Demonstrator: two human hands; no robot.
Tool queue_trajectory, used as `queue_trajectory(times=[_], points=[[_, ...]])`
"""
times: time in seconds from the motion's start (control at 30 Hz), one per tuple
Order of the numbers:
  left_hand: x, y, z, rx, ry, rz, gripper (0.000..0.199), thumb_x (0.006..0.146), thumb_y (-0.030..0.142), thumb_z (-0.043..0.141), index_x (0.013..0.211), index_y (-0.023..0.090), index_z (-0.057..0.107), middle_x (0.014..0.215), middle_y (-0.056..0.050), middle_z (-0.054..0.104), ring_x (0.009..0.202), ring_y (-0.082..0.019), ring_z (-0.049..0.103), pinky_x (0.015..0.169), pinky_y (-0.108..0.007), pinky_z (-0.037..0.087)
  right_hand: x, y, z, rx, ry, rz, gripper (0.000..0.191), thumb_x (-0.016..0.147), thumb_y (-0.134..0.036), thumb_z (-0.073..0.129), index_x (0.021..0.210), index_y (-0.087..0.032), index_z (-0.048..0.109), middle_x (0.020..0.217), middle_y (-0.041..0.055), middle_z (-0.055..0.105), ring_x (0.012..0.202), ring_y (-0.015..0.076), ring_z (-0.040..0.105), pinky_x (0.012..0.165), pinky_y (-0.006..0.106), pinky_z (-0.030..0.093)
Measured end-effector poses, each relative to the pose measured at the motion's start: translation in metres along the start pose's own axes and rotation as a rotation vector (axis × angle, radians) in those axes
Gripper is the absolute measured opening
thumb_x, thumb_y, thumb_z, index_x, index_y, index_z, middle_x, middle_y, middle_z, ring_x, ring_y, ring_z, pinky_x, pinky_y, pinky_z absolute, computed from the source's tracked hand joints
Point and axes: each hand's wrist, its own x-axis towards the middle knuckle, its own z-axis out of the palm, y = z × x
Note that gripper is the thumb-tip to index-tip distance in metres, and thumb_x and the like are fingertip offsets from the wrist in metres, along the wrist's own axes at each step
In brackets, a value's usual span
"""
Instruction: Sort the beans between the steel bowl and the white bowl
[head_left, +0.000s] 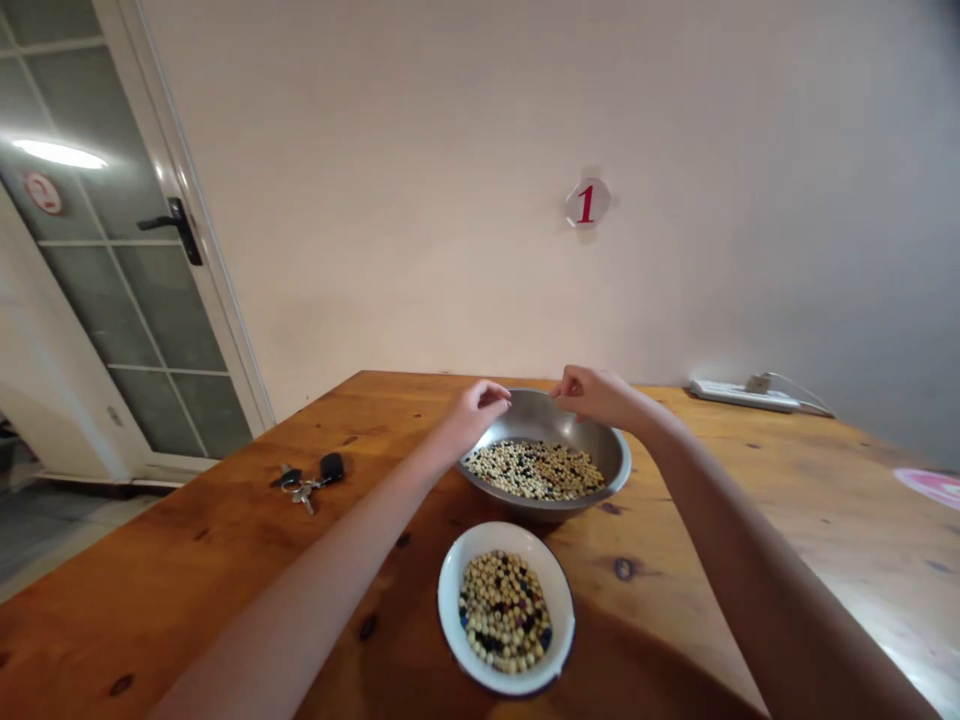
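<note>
A steel bowl point(619, 463) holds a layer of small round beads point(536, 470), mostly cream with dark ones among them. Above its left rim is my left hand point(481, 405), thumb and fingers pinched together. My right hand point(589, 392) is over the far right rim, its fingers curled in a pinch. Whatever either hand pinches is too small to make out. Closer to me stands a white enamel bowl point(452, 565) with a dark edge. Larger-looking cream beads point(504, 610) lie in it, mixed with black, blue and dark red ones.
Keys with a black fob point(331, 467) lie on the wooden table point(300, 590) at left. A white power strip point(742, 395) with a plugged-in adapter sits at the back right, against the wall. A pink round sticker point(930, 486) is at the right edge.
</note>
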Motion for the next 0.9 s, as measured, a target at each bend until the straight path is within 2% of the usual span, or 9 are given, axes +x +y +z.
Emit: queue_trajectory(times=[0.1,0.2,0.33,0.47,0.53,0.63,0.8,0.83,0.9], points=[[0.001,-0.021,0.001,0.558,-0.264,0.111,0.032,0.078,0.035,0.047,0.104,0.016,0.053,0.111,-0.009,0.057,0.104,-0.019,0.050,0.092,-0.032,0.037,0.006,0.014,0.025,-0.308,-0.125,0.028,0.005,0.070,-0.014,0.045,0.070,-0.017,0.049,0.073,0.0071,0.062,0.066,0.0165,0.057,0.056,0.026,0.039],[-0.004,-0.023,0.000,0.842,-0.432,0.146,0.051,0.078,0.050,0.043,0.117,0.018,0.049,0.123,-0.010,0.050,0.115,-0.024,0.042,0.098,-0.037,0.030,0.005,0.015,0.043,-0.370,-0.234,-0.002,0.014,0.070,-0.008,0.043,0.073,-0.018,0.053,0.070,0.0077,0.060,0.065,0.0182,0.056,0.056,0.028,0.036],[-0.008,-0.014,0.002,0.920,-0.533,0.115,0.063,0.075,0.061,0.037,0.121,0.019,0.045,0.125,-0.012,0.048,0.114,-0.027,0.042,0.095,-0.039,0.032,0.002,0.013,0.050,-0.354,-0.338,-0.024,0.016,0.071,-0.008,0.043,0.078,-0.017,0.054,0.071,0.0089,0.060,0.063,0.0187,0.054,0.056,0.030,0.035],[-0.011,-0.006,0.004,0.997,-0.622,-0.038,0.067,0.069,0.062,0.042,0.117,0.016,0.050,0.115,-0.018,0.055,0.101,-0.032,0.051,0.082,-0.042,0.041,0.002,0.012,0.048,-0.313,-0.375,-0.065,0.014,0.073,-0.012,0.042,0.079,-0.019,0.052,0.078,0.0080,0.061,0.067,0.0174,0.054,0.059,0.029,0.036],[-0.012,-0.004,0.005,1.048,-0.628,-0.076,0.065,0.068,0.060,0.043,0.112,0.013,0.053,0.109,-0.020,0.057,0.096,-0.034,0.053,0.078,-0.043,0.042,0.003,0.011,0.049,-0.236,-0.394,-0.092,0.010,0.073,-0.015,0.043,0.077,-0.020,0.051,0.080,0.0065,0.061,0.069,0.0165,0.053,0.060,0.028,0.037],[-0.012,-0.005,0.005,1.062,-0.609,-0.035,0.060,0.069,0.056,0.043,0.110,0.014,0.055,0.110,-0.019,0.055,0.095,-0.032,0.053,0.078,-0.041,0.042,0.003,0.009,0.050,-0.101,-0.433,-0.117,0.005,0.071,-0.016,0.047,0.073,-0.020,0.049,0.078,0.0042,0.060,0.072,0.0157,0.053,0.062,0.027,0.039],[-0.010,-0.009,0.004,1.039,-0.595,-0.057,0.044,0.070,0.049,0.043,0.100,0.020,0.060,0.099,-0.014,0.060,0.084,-0.027,0.056,0.071,-0.036,0.043,0.001,0.006,0.052,0.165,-0.612,-0.094,0.008,0.073,-0.013,0.043,0.075,-0.019,0.047,0.079,0.0012,0.061,0.072,0.0118,0.058,0.062,0.022,0.043],[-0.009,-0.009,0.004,1.043,-0.597,-0.071,0.040,0.072,0.045,0.042,0.097,0.020,0.060,0.096,-0.013,0.061,0.082,-0.026,0.056,0.070,-0.035,0.043,0.002,0.007,0.052,0.186,-0.589,-0.066,0.009,0.075,-0.014,0.042,0.079,-0.019,0.047,0.082,0.0017,0.062,0.070,0.0109,0.059,0.061,0.021,0.044],[-0.008,-0.010,0.004,1.048,-0.595,-0.075,0.036,0.074,0.039,0.038,0.097,0.021,0.059,0.095,-0.011,0.062,0.083,-0.025,0.056,0.070,-0.035,0.042,0.004,0.010,0.052,0.103,-0.450,-0.011,0.012,0.077,-0.014,0.039,0.084,-0.019,0.046,0.090,0.0036,0.063,0.069,0.0100,0.060,0.058,0.020,0.044]])
